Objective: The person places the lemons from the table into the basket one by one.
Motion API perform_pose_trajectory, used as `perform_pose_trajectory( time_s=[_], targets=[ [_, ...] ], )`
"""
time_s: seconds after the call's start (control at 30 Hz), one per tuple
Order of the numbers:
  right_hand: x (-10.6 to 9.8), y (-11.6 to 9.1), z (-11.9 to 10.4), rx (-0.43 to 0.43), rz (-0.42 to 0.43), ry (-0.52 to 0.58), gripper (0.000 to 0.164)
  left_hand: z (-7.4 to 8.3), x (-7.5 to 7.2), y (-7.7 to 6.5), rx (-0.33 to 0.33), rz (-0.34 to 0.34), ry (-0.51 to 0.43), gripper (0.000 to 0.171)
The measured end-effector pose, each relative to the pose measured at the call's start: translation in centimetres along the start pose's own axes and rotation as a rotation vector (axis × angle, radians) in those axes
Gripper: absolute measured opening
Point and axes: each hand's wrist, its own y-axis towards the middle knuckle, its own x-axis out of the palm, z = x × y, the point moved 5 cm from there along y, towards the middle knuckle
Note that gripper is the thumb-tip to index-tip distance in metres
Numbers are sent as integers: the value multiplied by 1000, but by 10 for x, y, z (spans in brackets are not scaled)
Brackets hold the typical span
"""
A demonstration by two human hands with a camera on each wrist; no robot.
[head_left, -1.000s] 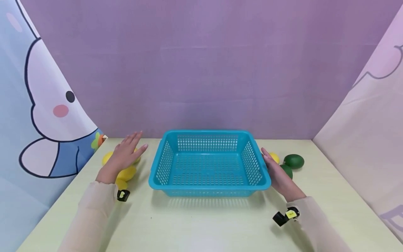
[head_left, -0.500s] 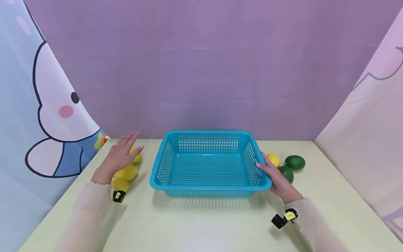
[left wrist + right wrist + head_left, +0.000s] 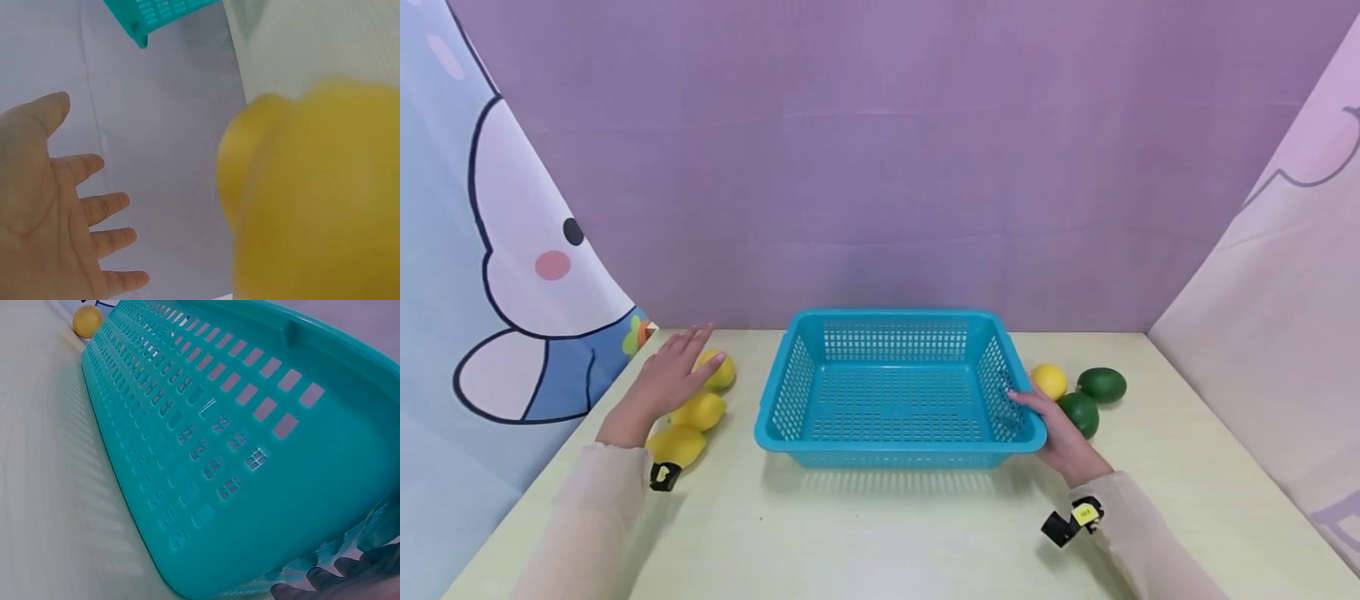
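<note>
A blue-green plastic basket (image 3: 895,400) with perforated walls stands in the middle of the table, with nothing in it. My right hand (image 3: 1063,433) holds its right rim, thumb hooked over to the inner side; in the right wrist view, fingertips (image 3: 319,578) show along the end wall. Fingers spread, my left hand (image 3: 658,383) hovers over the yellow lemons at left. Beside and below it lie a far lemon (image 3: 718,372), a middle lemon (image 3: 700,411) and a near lemon (image 3: 677,446). The left wrist view shows the bare palm (image 3: 37,212), holding nothing.
Right of the basket, close to my right hand, lie a yellow fruit (image 3: 1049,381) and two dark green avocado-like fruits, one farther (image 3: 1101,385) and one nearer (image 3: 1080,415). A purple cloth (image 3: 895,167) hangs behind the table (image 3: 880,533), with printed cloths at both sides.
My left hand has moved left and a little nearer, uncovering more of the lemons. My right thumb has come over the rim to the inside of the basket, which stays in place.
</note>
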Motion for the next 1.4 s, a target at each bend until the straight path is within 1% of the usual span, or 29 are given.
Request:
perform_pose_trajectory(
  time_s=[0.2, 0.4, 0.57, 0.77, 0.9, 1.1, 1.23, 1.4],
  targets=[
    [1, 0, 1, 11, -10, 37, 73, -9, 3, -5, -8, -9, -4, 72],
    [1, 1, 0, 6, -9, 37, 72, -14, 5, -6, -24, -33, -7, 74],
    [3, 1, -1, 0, -8, 46, 71, -16, 3, -10, -25, -44, -6, 78],
    [3, 0, 0, 5, -4, 55, 71, -21, 5, -15, -21, -60, -12, 75],
    [3, 0, 0, 13, 5, 60, 71, -22, 5, -16, -17, -61, -22, 74],
    [3, 1, 0, 13, 9, 48, 70, -21, 8, -20, -20, -81, -20, 77],
    [4, 1, -1, 10, 13, 36, 70, -21, 11, -23, -26, -98, -8, 79],
    [4, 0, -1, 14, 26, 31, 69, -23, 18, -24, -40, -126, -26, 84]
  ],
)
